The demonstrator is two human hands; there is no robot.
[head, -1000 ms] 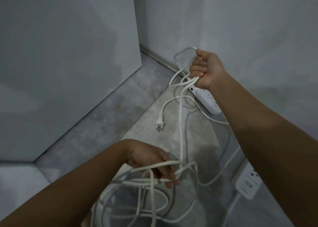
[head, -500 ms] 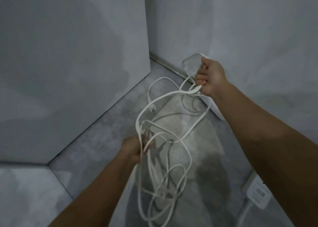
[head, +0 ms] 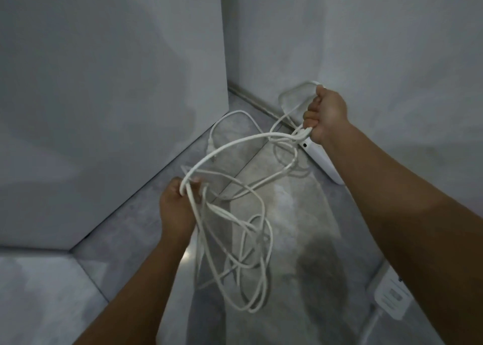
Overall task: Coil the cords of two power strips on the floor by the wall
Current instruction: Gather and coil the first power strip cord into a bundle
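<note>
My left hand [head: 176, 208] is closed around a bundle of loose white cord [head: 235, 240] that hangs in tangled loops below it. A strand runs up and right to my right hand [head: 325, 116], a fist on gathered loops of the same cord near the wall. Under that fist a white power strip [head: 322, 161] hangs or leans by the wall. The cord's plug [head: 211, 148] dangles near the corner. A second white power strip [head: 392, 296] lies on the floor at the lower right, partly hidden by my right forearm.
A grey tiled floor [head: 300, 214] meets light grey walls on the right and at the back. A large grey panel or cabinet side [head: 104, 109] stands at the left, forming a narrow corner.
My left hand has risen from near the floor, lifting the tangled cord up in hanging loops. My right hand has kept its grip near the wall, and the plug swung toward the corner.
</note>
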